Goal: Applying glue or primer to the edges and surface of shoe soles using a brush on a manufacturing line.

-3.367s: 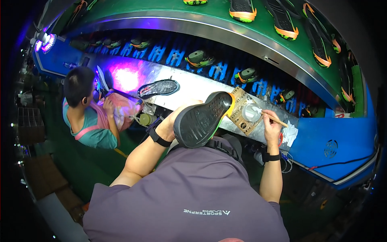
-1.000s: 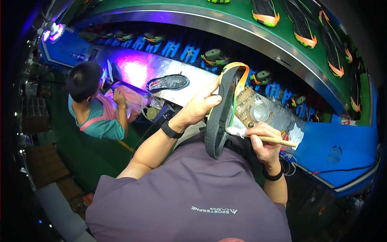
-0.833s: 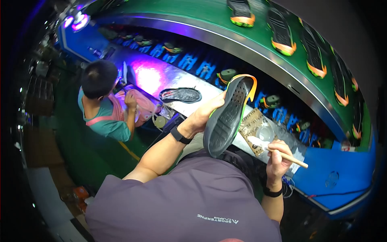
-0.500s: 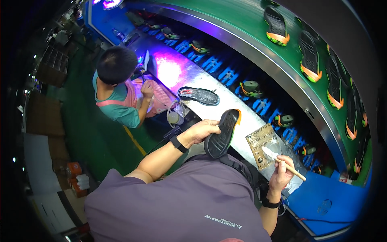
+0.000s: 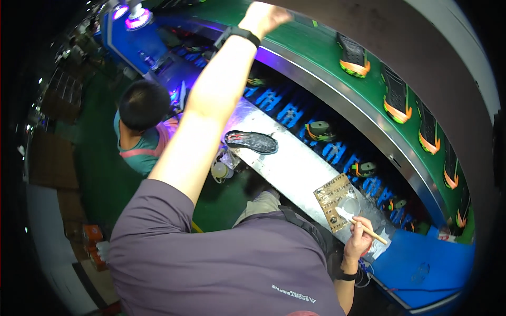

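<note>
My left hand (image 5: 266,18) is stretched far up to the green upper shelf, at the top edge of the picture. Its fingers are blurred and partly cut off, so what they hold does not show. In my right hand (image 5: 358,237) is a brush with a wooden handle (image 5: 375,235) and a white, coated head (image 5: 343,214). The brush head hangs over a brown printed sheet (image 5: 329,203) with a round clear patch on it. A dark shoe sole (image 5: 252,141), its inside wet-looking with a reddish mark, lies on the metal bench (image 5: 295,158).
Black soles with orange ends (image 5: 395,97) stand along the green shelf (image 5: 316,50). Below it runs a row of blue holders (image 5: 290,115) with green-grey shoe parts (image 5: 320,130). A co-worker (image 5: 142,126) sits at left under purple lamps (image 5: 138,18). A pale container (image 5: 221,169) hangs beside the bench.
My left hand has swung from above the bench up to the green shelf; the sole it held is out of sight. My right hand with the brush has shifted slightly down and left.
</note>
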A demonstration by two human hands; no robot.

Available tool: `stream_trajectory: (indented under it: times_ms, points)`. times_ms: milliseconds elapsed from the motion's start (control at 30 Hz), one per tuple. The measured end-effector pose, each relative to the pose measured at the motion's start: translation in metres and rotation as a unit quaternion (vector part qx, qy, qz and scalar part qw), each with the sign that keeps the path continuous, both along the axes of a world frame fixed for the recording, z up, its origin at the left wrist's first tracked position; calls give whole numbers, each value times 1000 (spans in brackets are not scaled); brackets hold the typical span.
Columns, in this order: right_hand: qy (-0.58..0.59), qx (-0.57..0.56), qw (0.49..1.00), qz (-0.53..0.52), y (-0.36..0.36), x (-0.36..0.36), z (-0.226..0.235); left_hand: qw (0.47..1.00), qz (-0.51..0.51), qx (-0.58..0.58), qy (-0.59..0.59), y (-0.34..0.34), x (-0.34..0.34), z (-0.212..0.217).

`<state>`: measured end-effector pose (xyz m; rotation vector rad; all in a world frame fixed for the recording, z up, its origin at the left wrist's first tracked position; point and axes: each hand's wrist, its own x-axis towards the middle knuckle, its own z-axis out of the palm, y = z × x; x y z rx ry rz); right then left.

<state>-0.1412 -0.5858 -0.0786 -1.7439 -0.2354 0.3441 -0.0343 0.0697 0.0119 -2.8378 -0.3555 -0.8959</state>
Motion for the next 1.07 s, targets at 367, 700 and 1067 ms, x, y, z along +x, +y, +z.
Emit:
stream_trajectory:
  times_ms: [367,700,1067]
  points:
    - [64,-30,997,-23,8,-21,-23,906,56,-383,-170,-87,34,-84]
    - [57,-23,997,-43,0,-48,-42,981,-14,-192,-10,-99,37,-98]
    - [-16,-37,994,-106,-11,-60,-48,972,-4,-224,76,-46,77,-153]
